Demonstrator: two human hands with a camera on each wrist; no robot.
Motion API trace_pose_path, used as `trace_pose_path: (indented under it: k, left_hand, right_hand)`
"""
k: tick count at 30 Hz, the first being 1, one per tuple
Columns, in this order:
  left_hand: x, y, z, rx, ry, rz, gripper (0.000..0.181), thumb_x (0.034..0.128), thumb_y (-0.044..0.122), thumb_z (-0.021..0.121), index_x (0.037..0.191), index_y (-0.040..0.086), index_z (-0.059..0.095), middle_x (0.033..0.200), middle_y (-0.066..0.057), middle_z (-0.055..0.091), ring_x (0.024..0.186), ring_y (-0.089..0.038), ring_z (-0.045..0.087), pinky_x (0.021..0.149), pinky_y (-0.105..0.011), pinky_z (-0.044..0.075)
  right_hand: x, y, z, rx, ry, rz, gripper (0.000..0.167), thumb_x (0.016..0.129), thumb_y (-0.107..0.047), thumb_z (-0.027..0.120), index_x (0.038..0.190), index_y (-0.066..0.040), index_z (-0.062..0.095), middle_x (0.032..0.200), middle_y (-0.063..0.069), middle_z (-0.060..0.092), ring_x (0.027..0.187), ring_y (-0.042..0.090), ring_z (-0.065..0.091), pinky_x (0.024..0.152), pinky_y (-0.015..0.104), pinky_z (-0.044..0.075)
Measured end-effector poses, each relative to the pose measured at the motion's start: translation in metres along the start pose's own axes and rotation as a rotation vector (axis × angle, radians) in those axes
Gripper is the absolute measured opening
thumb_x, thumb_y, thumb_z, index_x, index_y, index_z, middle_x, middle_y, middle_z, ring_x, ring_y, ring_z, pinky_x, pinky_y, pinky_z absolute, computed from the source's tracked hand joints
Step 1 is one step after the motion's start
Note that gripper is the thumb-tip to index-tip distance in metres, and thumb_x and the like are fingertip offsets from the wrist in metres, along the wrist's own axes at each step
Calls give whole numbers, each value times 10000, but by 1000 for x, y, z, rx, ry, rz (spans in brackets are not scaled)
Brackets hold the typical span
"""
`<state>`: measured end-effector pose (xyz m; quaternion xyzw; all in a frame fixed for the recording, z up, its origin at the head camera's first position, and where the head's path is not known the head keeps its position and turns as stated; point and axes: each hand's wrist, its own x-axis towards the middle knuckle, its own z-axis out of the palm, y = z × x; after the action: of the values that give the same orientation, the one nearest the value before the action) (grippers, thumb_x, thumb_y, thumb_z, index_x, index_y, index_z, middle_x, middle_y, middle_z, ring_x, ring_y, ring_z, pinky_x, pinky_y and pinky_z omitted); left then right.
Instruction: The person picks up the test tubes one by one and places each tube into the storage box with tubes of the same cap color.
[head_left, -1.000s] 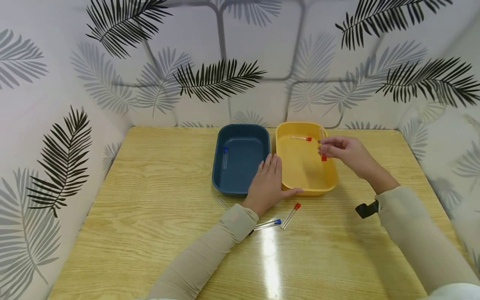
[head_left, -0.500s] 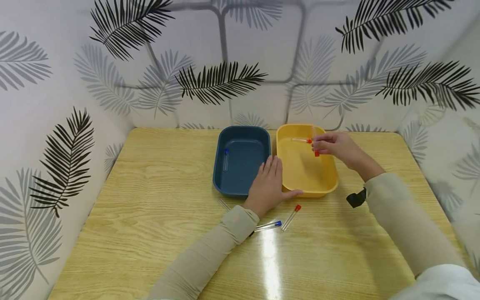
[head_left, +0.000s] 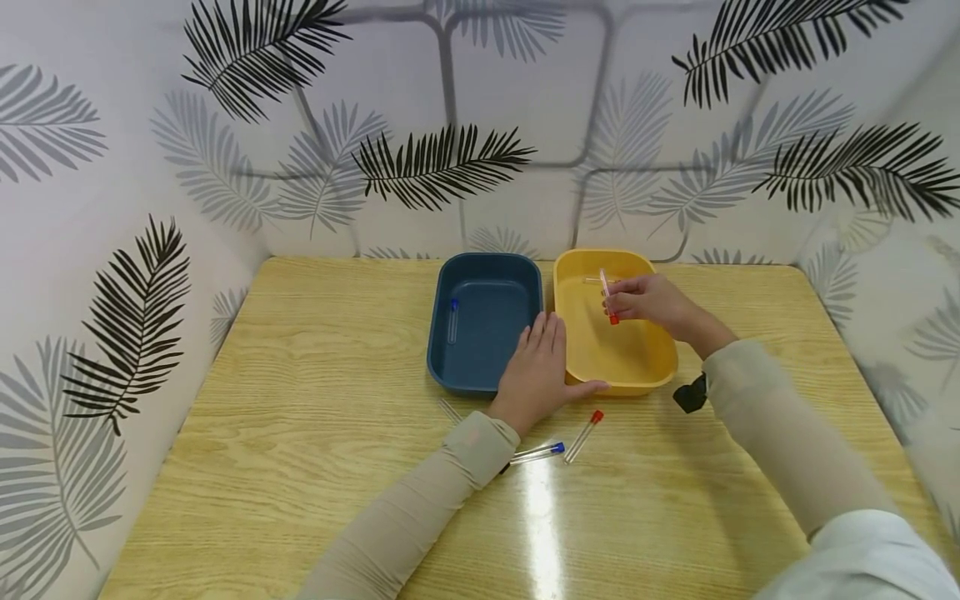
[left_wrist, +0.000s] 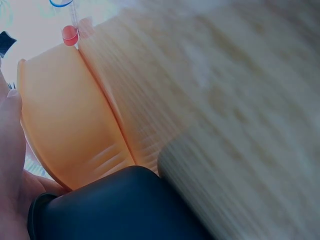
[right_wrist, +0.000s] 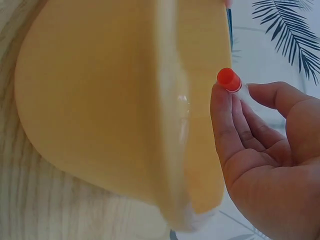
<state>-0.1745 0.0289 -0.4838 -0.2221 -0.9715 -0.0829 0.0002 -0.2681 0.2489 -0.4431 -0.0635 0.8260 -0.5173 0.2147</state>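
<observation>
My right hand [head_left: 654,305] pinches a clear test tube with a red cap [head_left: 613,319] between thumb and fingertips, above the yellow bin [head_left: 600,358]. The tube stands nearly upright, its cap end down; in the right wrist view the red cap [right_wrist: 228,79] points towards the camera. My left hand [head_left: 534,371] rests across the adjoining rims of the dark blue bin [head_left: 471,362] and the yellow bin, fingers straight and thumb spread along the yellow rim. A blue-capped tube [head_left: 453,323] lies in the blue bin. Another tube [head_left: 591,280] lies in the yellow bin, partly hidden behind my right hand.
On the wooden table [head_left: 300,400], in front of the bins, lie a blue-capped tube [head_left: 543,452] and a red-capped tube [head_left: 583,437]. The end of another tube [head_left: 448,409] shows beside my left sleeve. A leaf-patterned wall covering [head_left: 510,100] stands behind the table.
My right hand has moved left over the yellow bin, carrying the red-capped test tube. The left hand and both bins have stayed in place.
</observation>
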Motion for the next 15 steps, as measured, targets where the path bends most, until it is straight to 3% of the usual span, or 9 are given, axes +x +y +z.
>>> trace_pose_path:
  k: [9,15]
  left_hand:
    - [-1,2,0,16,16,7,1144,717,863,192,1480,12,138,1534,-117,144,1409,-239,60,1122,-387,96]
    - [-1,1,-1,18,10,1,1148,712,866,184,1482,15,130,1535,-114,141,1410,-239,57,1123,-388,92]
  right_hand:
    - [7,17,11,5,-60,30,390,945,-158,554,1216,120,514,1166,265,573,966,249,633,849,302,492]
    - [12,24,18,37,-50,56,363,953,-130,535,1215,121,520,1113,237,612,924,217,644,821,298,507]
